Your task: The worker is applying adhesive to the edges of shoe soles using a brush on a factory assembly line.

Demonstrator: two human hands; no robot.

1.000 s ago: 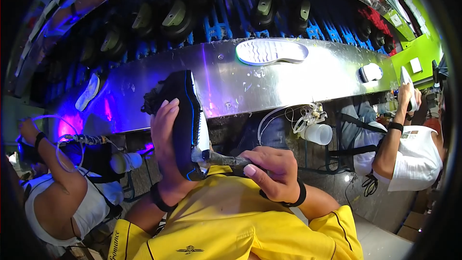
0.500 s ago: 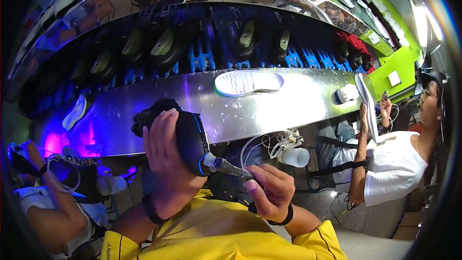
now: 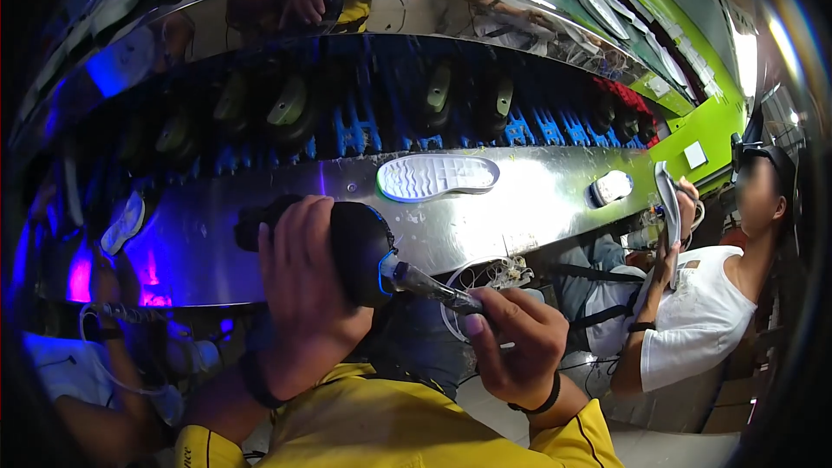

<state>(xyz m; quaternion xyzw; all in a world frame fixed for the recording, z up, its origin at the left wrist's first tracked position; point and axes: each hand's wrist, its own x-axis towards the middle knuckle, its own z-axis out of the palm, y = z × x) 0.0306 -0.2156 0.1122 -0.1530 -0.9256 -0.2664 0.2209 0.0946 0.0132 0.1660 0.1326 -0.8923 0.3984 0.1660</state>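
Note:
My left hand (image 3: 308, 273) grips a black shoe upper (image 3: 355, 247), its fingers laid across the top. A blue line runs along the upper's lower edge, on the side facing my right hand. My right hand (image 3: 524, 338) pinches the handle of a brush (image 3: 429, 284) between thumb and fingers. The bristle end meets the upper at that blue-lined edge. Just beyond, on the metal bench (image 3: 286, 282), lies a white shoe sole (image 3: 438, 177) with its ridged inner face up.
Behind the bench runs a conveyor (image 3: 360, 130) of blue slats carrying several dark shoes. Another sole (image 3: 124, 224) lies at the left and a white container (image 3: 612, 187) stands at the right. A co-worker (image 3: 702, 321) at the right holds a sole; another person sits at the left.
The upper and brush have shifted slightly right in the view, and the upper has turned a little. The brush stays against its edge. The co-worker's hands have moved on the sole.

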